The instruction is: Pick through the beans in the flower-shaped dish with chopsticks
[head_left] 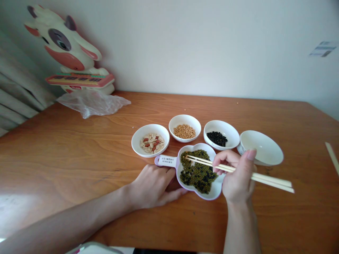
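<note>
My right hand (238, 173) grips a pair of pale wooden chopsticks (270, 179). Their tips reach into a white flower-shaped dish (217, 190) with a purple rim, at a yellowish bean among green mung beans (197, 169) mixed with black beans. Whether the tips pinch that bean I cannot tell. My left hand (156, 185) steadies the dish by its labelled handle (168, 161), thumb against the rim and some fingertips hidden. Behind the dish, white bowls hold peanuts (152, 143), yellow soybeans (184, 131) and black beans (217, 138). The rightmost bowl (261, 146) shows a bare inside.
A cow-shaped toy keyboard (79, 79) leans at the back left, with a crumpled clear plastic bag (94, 102) before it. A pale stick (332, 155) lies at the far right of the wooden table (79, 151). A wall (198, 46) rises behind.
</note>
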### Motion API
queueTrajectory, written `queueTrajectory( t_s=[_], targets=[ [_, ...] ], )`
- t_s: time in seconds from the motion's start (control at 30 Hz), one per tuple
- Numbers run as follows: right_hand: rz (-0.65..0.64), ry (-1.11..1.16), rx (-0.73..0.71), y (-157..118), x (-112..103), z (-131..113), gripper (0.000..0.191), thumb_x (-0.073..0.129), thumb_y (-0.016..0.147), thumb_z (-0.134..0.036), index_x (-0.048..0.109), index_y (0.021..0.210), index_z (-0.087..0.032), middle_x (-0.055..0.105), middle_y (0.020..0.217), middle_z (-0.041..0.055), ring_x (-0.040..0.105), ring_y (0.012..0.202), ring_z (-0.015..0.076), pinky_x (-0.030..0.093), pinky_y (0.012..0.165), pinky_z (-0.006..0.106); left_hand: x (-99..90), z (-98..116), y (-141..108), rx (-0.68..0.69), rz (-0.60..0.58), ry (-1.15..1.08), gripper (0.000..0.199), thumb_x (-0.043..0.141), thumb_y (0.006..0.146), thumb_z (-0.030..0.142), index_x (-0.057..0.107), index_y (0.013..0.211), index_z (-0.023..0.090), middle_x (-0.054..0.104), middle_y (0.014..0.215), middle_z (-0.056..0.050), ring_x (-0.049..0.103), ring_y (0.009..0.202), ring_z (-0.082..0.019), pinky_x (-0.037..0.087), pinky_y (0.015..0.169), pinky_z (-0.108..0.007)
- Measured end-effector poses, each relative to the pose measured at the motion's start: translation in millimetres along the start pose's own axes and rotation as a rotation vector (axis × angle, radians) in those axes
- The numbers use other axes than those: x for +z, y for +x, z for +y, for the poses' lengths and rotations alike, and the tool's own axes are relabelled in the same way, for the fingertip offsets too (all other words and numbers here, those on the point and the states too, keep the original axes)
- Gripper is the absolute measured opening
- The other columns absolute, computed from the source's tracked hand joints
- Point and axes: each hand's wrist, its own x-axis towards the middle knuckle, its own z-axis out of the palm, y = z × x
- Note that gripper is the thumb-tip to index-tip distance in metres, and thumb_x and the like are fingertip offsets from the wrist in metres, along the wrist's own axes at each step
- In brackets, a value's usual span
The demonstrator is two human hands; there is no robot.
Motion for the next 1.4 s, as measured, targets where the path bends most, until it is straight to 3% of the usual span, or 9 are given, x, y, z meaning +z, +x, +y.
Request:
queueTrajectory(
  t_s=[0.37, 0.73, 1.13, 1.27, 1.4],
  targets=[
    [0.053, -0.026, -0.022, -2.2, 0.6, -3.8, 0.095, 0.009, 0.095, -0.082, 0.064, 0.049, -0.020, 0.056, 0.043, 0.0055, 0.051, 0.042, 0.0129, 0.037, 0.044, 0.029, -0.9, 1.2, 0.3, -0.013, -0.034, 0.012, 0.055, 0.045, 0.101, 0.069, 0.064, 0.091, 0.018, 0.074, 0.089, -0.009, 0.067, 0.069, -0.021, 0.050, 0.061, -0.031],
    [-0.014, 0.016, -0.003, -0.5, 1.0, -0.2, 0.093, 0.010, 0.094, -0.084, 0.064, 0.052, -0.020, 0.057, 0.045, 0.0054, 0.052, 0.043, 0.0132, 0.038, 0.044, 0.029, 0.1, 0.6, 0.0, -0.012, -0.034, 0.009, 0.055, 0.044, 0.102, 0.069, 0.064, 0.091, 0.018, 0.074, 0.089, -0.009, 0.067, 0.069, -0.021, 0.050, 0.061, -0.031],
    [0.056, -0.023, -0.012, -2.4, 1.3, -4.9, 0.094, 0.011, 0.096, -0.082, 0.063, 0.048, -0.020, 0.057, 0.043, 0.0059, 0.052, 0.041, 0.0135, 0.037, 0.043, 0.030, -1.5, 1.9, -0.8, -0.028, -0.075, 0.008, 0.057, 0.040, 0.102, 0.070, 0.062, 0.091, 0.019, 0.074, 0.090, -0.009, 0.069, 0.071, -0.023, 0.051, 0.063, -0.033],
    [0.128, -0.002, -0.045, -4.6, 1.2, -12.4, 0.094, 0.010, 0.094, -0.084, 0.063, 0.048, -0.021, 0.055, 0.041, 0.0055, 0.054, 0.041, 0.0153, 0.037, 0.043, 0.031, -0.5, 0.6, -0.4, -0.019, -0.057, 0.029, 0.057, 0.040, 0.102, 0.071, 0.063, 0.093, 0.019, 0.074, 0.091, -0.009, 0.069, 0.074, -0.024, 0.052, 0.063, -0.034],
    [0.340, 0.055, -0.164, -8.2, -0.8, -19.5, 0.091, 0.006, 0.102, -0.071, 0.060, 0.049, -0.021, 0.056, 0.044, 0.0047, 0.059, 0.046, 0.0168, 0.043, 0.052, 0.032, -0.4, -0.6, -0.1, -0.004, -0.047, 0.046, 0.055, 0.042, 0.102, 0.069, 0.063, 0.093, 0.019, 0.074, 0.089, -0.008, 0.068, 0.072, -0.024, 0.051, 0.062, -0.034]
  ],
)
